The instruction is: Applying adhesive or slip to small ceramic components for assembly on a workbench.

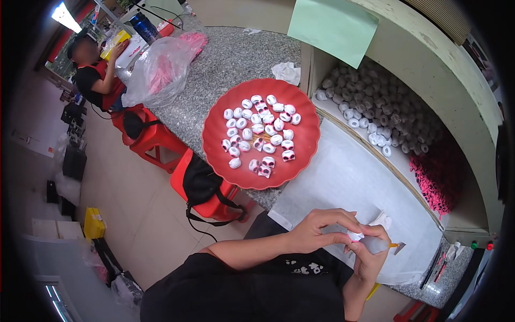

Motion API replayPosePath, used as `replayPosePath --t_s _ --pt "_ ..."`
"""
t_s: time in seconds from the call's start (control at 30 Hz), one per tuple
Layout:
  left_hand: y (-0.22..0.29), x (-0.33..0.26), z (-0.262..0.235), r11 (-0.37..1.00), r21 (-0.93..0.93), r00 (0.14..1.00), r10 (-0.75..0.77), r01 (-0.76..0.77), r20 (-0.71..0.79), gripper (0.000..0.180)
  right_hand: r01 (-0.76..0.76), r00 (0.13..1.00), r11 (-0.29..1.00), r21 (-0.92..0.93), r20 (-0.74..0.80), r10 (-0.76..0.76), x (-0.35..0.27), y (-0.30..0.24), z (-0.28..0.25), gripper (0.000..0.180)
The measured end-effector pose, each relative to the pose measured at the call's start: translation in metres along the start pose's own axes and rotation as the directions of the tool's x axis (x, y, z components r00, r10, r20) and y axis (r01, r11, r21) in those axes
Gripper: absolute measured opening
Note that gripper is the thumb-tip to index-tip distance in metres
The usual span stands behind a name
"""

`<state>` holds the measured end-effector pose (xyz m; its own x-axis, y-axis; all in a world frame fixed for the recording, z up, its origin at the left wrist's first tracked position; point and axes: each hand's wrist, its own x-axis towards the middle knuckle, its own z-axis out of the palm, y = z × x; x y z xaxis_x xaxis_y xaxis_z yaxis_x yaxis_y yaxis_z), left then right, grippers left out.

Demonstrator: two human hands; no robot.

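Note:
Between the fingertips of my left hand (316,231) is a small white piece (354,236) with a little pink on it. The fingers of my right hand (370,257) close on it from the other side. Beside the right fingers shows a pale translucent object (377,246), its kind unclear. A yellow-orange tool with a flat metal tip (397,247) sticks out past that hand; whether it is held, I cannot tell. Both hands are over a white sheet (332,177), near a crumpled white tissue (382,219). Left of the sheet, a red scalloped tray (214,118) carries many small white ring-shaped pieces, some with pink-and-black faces.
A shelf bin (343,115) along the right holds heaped white pieces and pink-black ones. Pen-like tools (441,265) lie at the right. A plastic bag (161,75) rests on the granite counter (236,48). Red stools (182,177) stand at left; a person (96,75) works farther off.

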<state>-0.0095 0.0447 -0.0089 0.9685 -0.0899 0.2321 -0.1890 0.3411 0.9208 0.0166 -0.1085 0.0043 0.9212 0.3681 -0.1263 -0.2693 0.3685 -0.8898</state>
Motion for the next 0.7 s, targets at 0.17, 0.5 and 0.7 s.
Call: replayPosePath --t_s 0.17,0.5,0.7 --pt "0.003 0.000 -0.001 0.995 0.062 0.997 0.082 -0.082 -0.003 0.017 0.012 0.997 1.000 -0.005 0.082 -0.011 0.003 -0.002 0.000 0.029" --pt "0.042 0.059 -0.058 -0.001 0.983 0.859 0.487 0.184 -0.161 0.032 0.067 0.992 0.980 -0.187 -0.091 -0.085 0.008 -0.019 -0.042 0.057" --pt "-0.020 0.153 0.017 0.343 0.882 0.915 0.351 -0.324 0.200 0.022 0.193 0.965 0.979 -0.063 -0.168 -0.201 -0.010 -0.024 -0.060 0.047"
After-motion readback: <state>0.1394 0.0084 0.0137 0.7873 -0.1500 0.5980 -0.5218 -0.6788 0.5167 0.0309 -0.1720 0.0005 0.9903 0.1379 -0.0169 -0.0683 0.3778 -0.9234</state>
